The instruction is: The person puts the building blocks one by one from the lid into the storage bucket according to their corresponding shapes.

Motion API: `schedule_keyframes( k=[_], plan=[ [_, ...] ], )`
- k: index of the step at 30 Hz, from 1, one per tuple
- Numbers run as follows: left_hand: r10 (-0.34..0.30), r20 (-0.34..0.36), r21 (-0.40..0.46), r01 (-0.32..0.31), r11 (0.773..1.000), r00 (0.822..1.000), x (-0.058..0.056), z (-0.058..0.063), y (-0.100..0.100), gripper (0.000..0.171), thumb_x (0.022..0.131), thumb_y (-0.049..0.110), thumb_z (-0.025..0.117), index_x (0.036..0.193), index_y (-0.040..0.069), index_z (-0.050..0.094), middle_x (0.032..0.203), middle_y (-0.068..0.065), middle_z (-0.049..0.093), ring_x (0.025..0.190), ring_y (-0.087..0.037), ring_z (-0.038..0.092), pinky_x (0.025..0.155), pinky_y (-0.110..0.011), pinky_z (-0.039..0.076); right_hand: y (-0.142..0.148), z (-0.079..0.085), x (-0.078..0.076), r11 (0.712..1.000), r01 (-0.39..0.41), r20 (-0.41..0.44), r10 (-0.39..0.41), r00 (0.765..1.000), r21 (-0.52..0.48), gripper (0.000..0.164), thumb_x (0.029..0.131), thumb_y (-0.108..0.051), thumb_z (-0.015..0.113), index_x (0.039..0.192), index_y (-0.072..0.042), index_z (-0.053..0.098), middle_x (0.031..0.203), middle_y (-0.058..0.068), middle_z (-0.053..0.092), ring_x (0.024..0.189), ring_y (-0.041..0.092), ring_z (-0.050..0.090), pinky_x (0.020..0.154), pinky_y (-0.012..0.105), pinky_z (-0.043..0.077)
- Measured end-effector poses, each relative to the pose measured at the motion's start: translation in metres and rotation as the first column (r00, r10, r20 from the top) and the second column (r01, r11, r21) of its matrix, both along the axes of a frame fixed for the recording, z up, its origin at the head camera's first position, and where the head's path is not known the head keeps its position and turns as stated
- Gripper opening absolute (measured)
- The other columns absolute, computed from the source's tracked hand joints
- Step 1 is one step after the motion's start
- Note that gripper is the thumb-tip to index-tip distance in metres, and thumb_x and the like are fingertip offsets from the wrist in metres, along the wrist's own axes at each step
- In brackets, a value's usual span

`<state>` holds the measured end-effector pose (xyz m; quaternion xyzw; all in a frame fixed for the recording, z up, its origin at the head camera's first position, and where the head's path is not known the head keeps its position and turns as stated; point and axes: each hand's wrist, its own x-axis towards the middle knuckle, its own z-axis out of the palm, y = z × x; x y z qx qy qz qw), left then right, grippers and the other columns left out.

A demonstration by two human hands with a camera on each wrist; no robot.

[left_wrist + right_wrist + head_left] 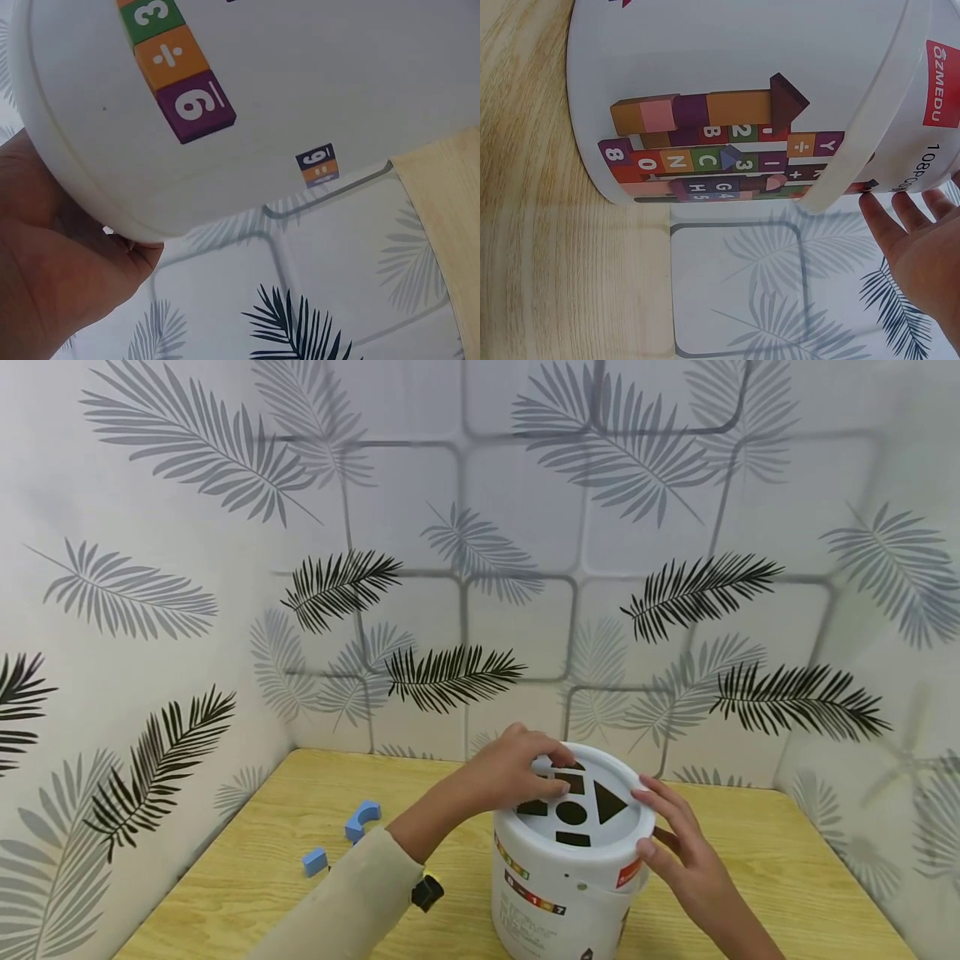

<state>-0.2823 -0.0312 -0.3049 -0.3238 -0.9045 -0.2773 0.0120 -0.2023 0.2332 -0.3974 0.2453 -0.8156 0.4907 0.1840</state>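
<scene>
Shows white bucket [551, 897] with shape-cut lid [591, 828], lower right, under left hand [516, 770], grip unclear, and touching straight-fingered right hand [684, 839].

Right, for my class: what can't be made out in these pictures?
Head view: inside the bucket; the lid covers it and the holes show only dark.
Head view: the bucket's base; the bottom edge cuts it off.
Head view: the bucket's small print; too tiny to read.
Left wrist: part of the left hand; cropped by left edge.
Right wrist: part of the right hand; cropped by right edge.
</scene>
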Motion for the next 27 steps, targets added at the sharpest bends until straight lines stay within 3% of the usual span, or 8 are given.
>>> schedule_keyframes(
  k=[5,10,17,24,27],
  plan=[
    [0.007,0.026,0.075,-0.009,0.997,1.000,-0.001,-0.004,-0.015,0.028,0.094,0.035,0.072,0.120,0.025,0.071,0.113,0.012,0.063,0.111,-0.014,0.045,0.088,-0.034,0.050,0.001,0.000,0.000,1.000,-0.002,0.002,0.002,1.000,-0.001,0.052,0.101,-0.002,0.053,0.151,-0.014,0.043,0.162,0.000,0.027,0.139,-0.009,0.027,0.100,0.008,0.038],
    [0.014,0.003,0.152,-0.014,0.988,1.000,0.001,-0.010,-0.042,0.027,0.096,0.030,0.069,0.122,0.022,0.070,0.117,0.008,0.065,0.115,-0.017,0.046,0.096,-0.043,0.046,0.001,0.000,0.000,1.000,0.001,-0.001,-0.001,1.000,-0.007,0.052,0.101,-0.001,0.054,0.151,-0.013,0.044,0.161,0.000,0.028,0.139,-0.009,0.027,0.100,0.008,0.038],
    [0.076,-0.042,0.223,-0.065,0.973,0.996,-0.001,-0.030,-0.084,0.024,0.098,0.029,0.066,0.120,0.021,0.070,0.121,0.003,0.067,0.112,-0.018,0.050,0.095,-0.044,0.046,0.000,-0.001,-0.001,1.000,-0.012,-0.022,0.011,1.000,-0.016,0.053,0.100,0.001,0.054,0.150,-0.012,0.045,0.161,-0.001,0.028,0.141,-0.008,0.026,0.100,0.008,0.038],
    [0.226,-0.092,0.153,-0.211,0.965,0.970,-0.001,-0.054,-0.124,0.021,0.096,0.027,0.069,0.117,0.022,0.071,0.119,0.003,0.067,0.105,-0.018,0.053,0.094,-0.046,0.048,-0.001,-0.001,0.000,1.000,-0.022,-0.031,0.021,0.999,-0.021,0.053,0.099,0.002,0.055,0.150,-0.011,0.045,0.161,-0.002,0.029,0.141,-0.008,0.026,0.099,0.008,0.038],
    [0.252,-0.088,0.124,-0.240,0.963,0.964,-0.001,-0.066,-0.138,0.023,0.096,0.025,0.070,0.118,0.021,0.070,0.118,0.002,0.067,0.104,-0.019,0.055,0.093,-0.045,0.048,-0.001,-0.001,-0.001,1.000,-0.016,-0.030,0.015,0.999,-0.021,0.053,0.099,0.002,0.055,0.149,-0.010,0.045,0.161,-0.001,0.029,0.141,-0.007,0.027,0.099,0.008,0.038]
  ],
)
